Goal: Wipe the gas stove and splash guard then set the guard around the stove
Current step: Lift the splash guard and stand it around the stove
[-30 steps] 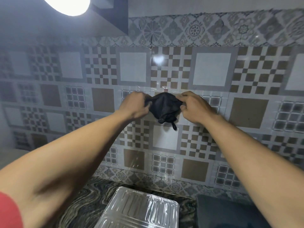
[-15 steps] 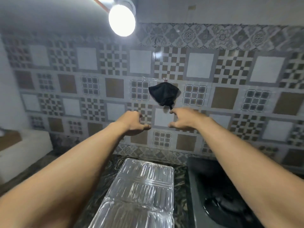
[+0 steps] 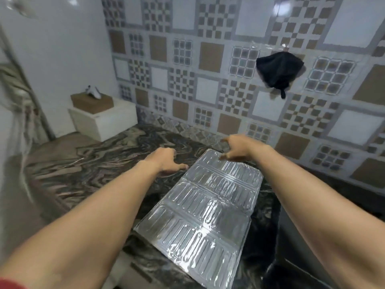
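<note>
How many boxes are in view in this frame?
2. A white box stands at the far left, and a smaller brown box rests on top of it. More may lie outside the view.

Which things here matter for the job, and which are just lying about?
Job: splash guard, flat on the counter; black cloth, hung on the wall.
Lying about: white box; brown box on top of it.

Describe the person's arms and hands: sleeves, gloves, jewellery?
Bare forearms. The left hand and right hand wear no gloves; no rings or watch show. A red sleeve edge shows at the left upper arm; none on the right.
</note>
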{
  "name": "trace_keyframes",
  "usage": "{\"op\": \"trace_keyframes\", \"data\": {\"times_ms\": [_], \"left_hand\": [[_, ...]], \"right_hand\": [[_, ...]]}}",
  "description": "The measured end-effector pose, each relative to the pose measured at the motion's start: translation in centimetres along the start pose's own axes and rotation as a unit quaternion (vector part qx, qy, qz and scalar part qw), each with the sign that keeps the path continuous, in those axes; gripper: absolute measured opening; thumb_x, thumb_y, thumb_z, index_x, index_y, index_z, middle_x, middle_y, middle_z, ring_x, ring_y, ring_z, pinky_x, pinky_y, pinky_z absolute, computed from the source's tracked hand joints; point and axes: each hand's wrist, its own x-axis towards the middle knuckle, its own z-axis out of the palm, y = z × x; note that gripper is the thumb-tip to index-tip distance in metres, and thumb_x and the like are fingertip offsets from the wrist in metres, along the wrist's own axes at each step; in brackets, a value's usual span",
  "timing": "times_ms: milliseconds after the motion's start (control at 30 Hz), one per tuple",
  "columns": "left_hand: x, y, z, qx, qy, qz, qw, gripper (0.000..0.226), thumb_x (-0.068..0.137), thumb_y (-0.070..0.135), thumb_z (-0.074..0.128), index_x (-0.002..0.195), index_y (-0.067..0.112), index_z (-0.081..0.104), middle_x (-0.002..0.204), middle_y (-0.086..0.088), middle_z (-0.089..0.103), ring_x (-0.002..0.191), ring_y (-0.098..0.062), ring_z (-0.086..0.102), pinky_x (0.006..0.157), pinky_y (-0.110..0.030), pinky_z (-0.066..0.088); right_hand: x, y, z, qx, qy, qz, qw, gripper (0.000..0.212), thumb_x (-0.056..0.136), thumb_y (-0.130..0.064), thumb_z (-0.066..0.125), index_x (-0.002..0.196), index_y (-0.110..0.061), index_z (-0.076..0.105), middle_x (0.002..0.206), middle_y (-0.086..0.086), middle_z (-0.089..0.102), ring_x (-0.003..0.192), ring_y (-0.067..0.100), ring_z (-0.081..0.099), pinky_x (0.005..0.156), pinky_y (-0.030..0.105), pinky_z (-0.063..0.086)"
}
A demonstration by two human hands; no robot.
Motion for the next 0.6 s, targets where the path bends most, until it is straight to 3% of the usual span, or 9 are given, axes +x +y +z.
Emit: {"op": "trace_keyframes", "data": {"times_ms": [100,200,333,433,600], "left_hand": [[-2.1,-1.4,2.9,-0.017,-0.008,-0.052,0.998,0.093,0.070,0.077,0.063,0.138,0.015,0.052,0.138,-0.007,0.058,0.124,-0.028,0.055,0.098,-0.038,0.047],[-3.9,-1.9,6.1,-0.011,-0.014,-0.093,0.996,0.090,0.071,0.078,0.062,0.135,0.014,0.053,0.135,-0.008,0.059,0.120,-0.029,0.056,0.095,-0.040,0.048],[-5.3,-2.0,10.3,-0.007,-0.033,-0.155,0.987,0.088,0.075,0.075,0.060,0.135,0.011,0.051,0.137,-0.013,0.053,0.122,-0.032,0.053,0.097,-0.043,0.047],[-5.8,-2.0,13.0,-0.005,-0.043,-0.191,0.981,0.085,0.077,0.071,0.063,0.136,0.012,0.049,0.137,-0.014,0.050,0.123,-0.034,0.051,0.099,-0.046,0.046],[-5.6,-2.0,15.9,0.032,-0.050,-0.230,0.971,0.092,0.074,0.071,0.067,0.142,0.015,0.042,0.138,-0.012,0.046,0.126,-0.034,0.045,0.099,-0.049,0.046]], "right_hand": [[1.8,-0.9,2.9,-0.015,-0.026,-0.038,0.999,0.069,0.084,-0.033,0.064,0.146,-0.013,0.045,0.118,0.010,0.066,0.117,0.030,0.060,0.101,0.045,0.049],[3.4,-1.9,6.1,-0.018,-0.055,-0.090,0.994,0.073,0.080,-0.026,0.063,0.149,-0.014,0.041,0.142,0.013,0.055,0.129,0.031,0.052,0.105,0.040,0.045],[6.0,-2.6,10.7,-0.030,-0.108,-0.130,0.985,0.077,0.076,-0.030,0.073,0.146,-0.020,0.044,0.138,0.011,0.058,0.123,0.029,0.057,0.097,0.036,0.048],[8.2,-2.6,13.8,-0.041,-0.156,-0.156,0.975,0.089,0.073,-0.027,0.080,0.151,-0.022,0.037,0.141,0.009,0.057,0.124,0.029,0.057,0.102,0.038,0.048],[12.0,-2.0,17.1,-0.063,-0.180,-0.194,0.962,0.098,0.074,-0.019,0.080,0.155,-0.026,0.027,0.159,0.004,0.035,0.136,0.030,0.046,0.108,0.041,0.043]]}}
